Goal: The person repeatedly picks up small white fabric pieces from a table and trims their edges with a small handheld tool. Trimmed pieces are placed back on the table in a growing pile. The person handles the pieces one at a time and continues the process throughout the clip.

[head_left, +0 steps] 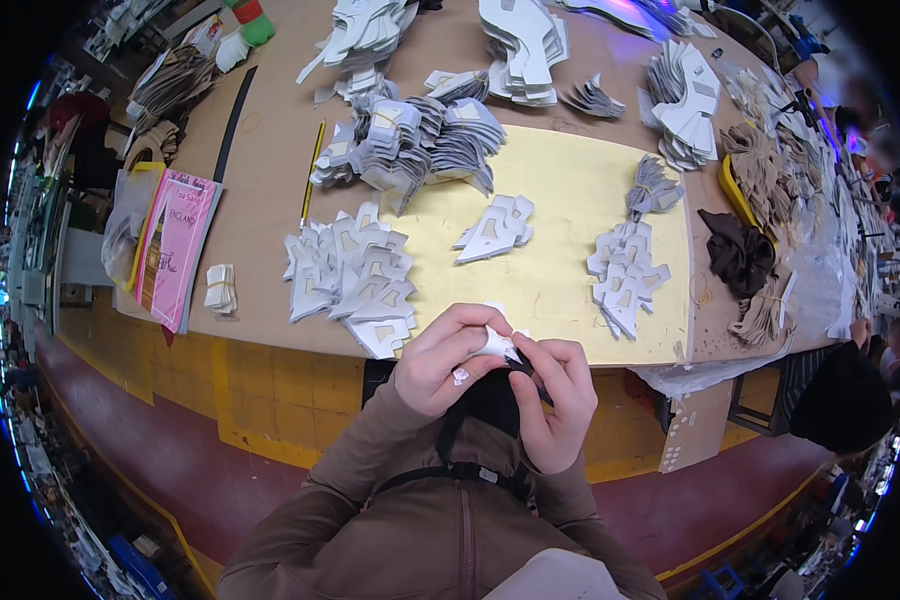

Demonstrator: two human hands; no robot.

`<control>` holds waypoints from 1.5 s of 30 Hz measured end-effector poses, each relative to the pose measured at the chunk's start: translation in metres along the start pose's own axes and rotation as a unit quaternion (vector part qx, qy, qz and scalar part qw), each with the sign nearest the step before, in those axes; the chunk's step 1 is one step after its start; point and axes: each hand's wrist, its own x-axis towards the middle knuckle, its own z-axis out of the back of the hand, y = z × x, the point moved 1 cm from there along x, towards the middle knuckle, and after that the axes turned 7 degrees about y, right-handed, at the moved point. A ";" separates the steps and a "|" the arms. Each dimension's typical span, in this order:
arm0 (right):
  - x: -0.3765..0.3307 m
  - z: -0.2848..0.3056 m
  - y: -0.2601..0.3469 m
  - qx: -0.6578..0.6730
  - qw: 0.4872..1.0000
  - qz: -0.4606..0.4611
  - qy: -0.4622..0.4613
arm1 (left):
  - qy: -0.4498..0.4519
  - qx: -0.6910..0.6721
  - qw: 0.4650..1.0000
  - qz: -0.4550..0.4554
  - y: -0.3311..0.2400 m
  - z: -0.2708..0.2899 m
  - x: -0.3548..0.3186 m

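Observation:
Just past the table's near edge, my left hand is closed around a small white cut piece, bent between thumb and fingers. My right hand meets it from the other side, fingertips pinching the piece's edge. Something dark shows beneath the right fingertips; I cannot tell what it is. A small loose stack of white-grey cut pieces lies beyond my hands on a yellow sheet. Spread piles of similar pieces lie to the left and right.
Bigger heaps of grey-white pieces cover the far side. A yellow pencil and black strip lie at left, near a pink notebook and a small white bundle. At right are dark brown cloth and tan pieces.

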 end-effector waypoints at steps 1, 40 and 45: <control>0.000 0.001 0.000 -0.015 1.000 0.007 0.001 | 0.000 0.002 1.000 0.000 -0.001 0.000 0.000; -0.007 -0.003 0.001 -0.023 0.996 0.058 -0.061 | -0.025 0.005 0.999 -0.029 -0.012 -0.010 -0.003; -0.005 -0.002 -0.005 -0.065 0.991 0.098 -0.060 | -0.102 -0.019 0.993 -0.049 -0.011 -0.016 0.005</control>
